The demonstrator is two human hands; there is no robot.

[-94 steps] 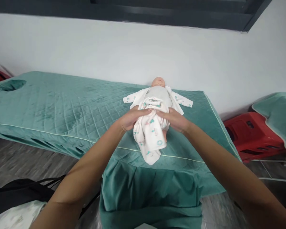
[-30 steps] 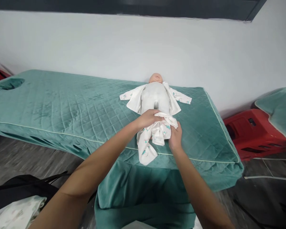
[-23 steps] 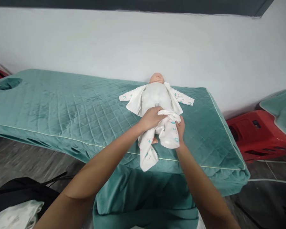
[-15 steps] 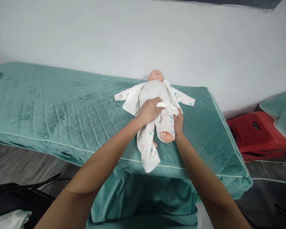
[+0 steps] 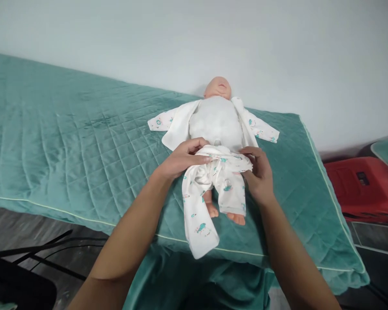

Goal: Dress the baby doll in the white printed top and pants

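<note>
A baby doll (image 5: 217, 88) lies on its back, its head toward the wall. Its white printed jacket (image 5: 177, 125) is spread open, with both sleeves out to the sides. White printed trousers (image 5: 231, 191) cover the leg at right, whose foot pokes out of the cuff. The other trouser leg hangs flat beside the bare foot at left. My left hand (image 5: 184, 158) pinches the bunched waistband on its left side. On the waistband's right side, my right hand (image 5: 258, 172) grips the cloth between thumb and fingers.
A green quilted cover (image 5: 116, 159) lies over the bed, its piped front edge close to me. Behind it rises a white wall (image 5: 116, 38). A red plastic stool (image 5: 358, 185) stands at right. Black metal bars (image 5: 45, 247) show at lower left.
My left hand has shifted from the middle of the trousers to the waistband's left side. The right trouser leg now lies lower and flatter, with its foot on the bed. The view has moved closer.
</note>
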